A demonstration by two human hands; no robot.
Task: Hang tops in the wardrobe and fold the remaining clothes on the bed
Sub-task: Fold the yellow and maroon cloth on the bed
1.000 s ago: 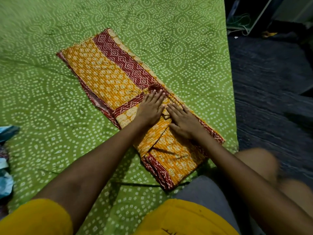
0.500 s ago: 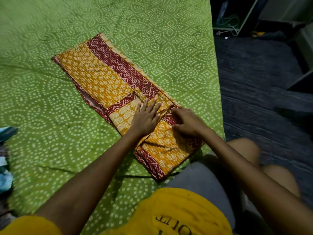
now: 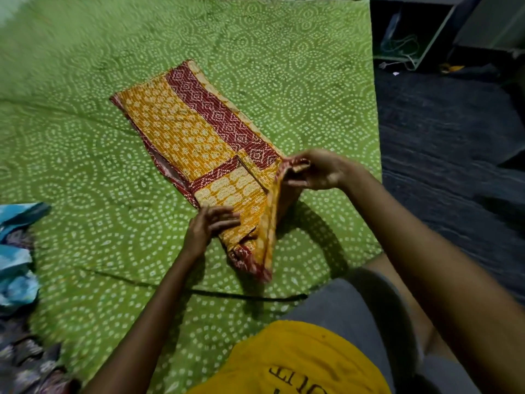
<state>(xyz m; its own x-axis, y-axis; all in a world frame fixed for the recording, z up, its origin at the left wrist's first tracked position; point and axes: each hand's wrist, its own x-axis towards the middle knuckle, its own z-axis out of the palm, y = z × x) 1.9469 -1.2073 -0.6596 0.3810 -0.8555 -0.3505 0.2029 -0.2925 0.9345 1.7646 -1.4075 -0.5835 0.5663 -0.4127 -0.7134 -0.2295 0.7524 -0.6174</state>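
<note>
Lifted off the bed [image 3: 85, 143] now, the near end of the yellow-and-red garment [image 3: 193, 132] hangs from the right hand [image 3: 318, 170], which pinches its edge; half a second ago both hands pressed it flat. Left hand [image 3: 207, 227] grips the near left edge. Upside-down black letters on the yellow shirt [image 3: 298, 362] are only partly readable.

Partial upside-down lettering, yellow shirt [image 3: 295, 362]

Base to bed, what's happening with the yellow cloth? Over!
Right hand pinching yellow cloth, near corner lifted. Left hand holding its near left edge. Blue clothes off to the left, nothing in the way.
</note>
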